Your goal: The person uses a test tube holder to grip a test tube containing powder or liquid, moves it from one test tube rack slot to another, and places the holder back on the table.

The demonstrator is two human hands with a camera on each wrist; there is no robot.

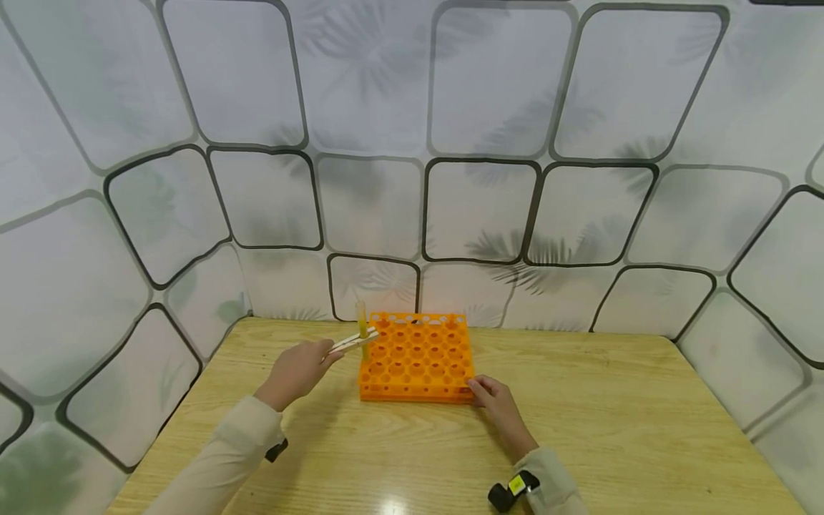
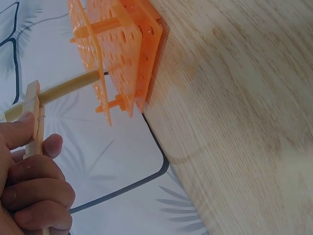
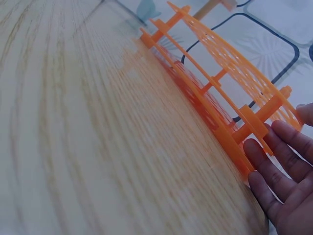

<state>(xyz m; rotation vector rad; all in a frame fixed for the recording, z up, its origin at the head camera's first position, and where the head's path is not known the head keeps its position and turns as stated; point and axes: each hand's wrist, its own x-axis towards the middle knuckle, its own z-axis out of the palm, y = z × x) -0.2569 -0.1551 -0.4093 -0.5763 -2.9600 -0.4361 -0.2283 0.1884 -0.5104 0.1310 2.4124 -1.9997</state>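
Observation:
My left hand grips a wooden test tube clamp, thumb on one side and fingers curled round the handle. Held in the clamp's jaws is a test tube with yellow liquid, upright in the head view. Its lower end meets the upper plate of the orange test tube rack at the left edge; whether it sits in a hole I cannot tell. At the rack's front right corner, my right hand holds on, thumb at the upper plate and fingers against the side.
The rack stands on a light wood-grain table, its tiers full of round holes. Behind the table rises a patterned wall covering with leaf shadows and dark outlines. A dark wrist device sits on the right sleeve.

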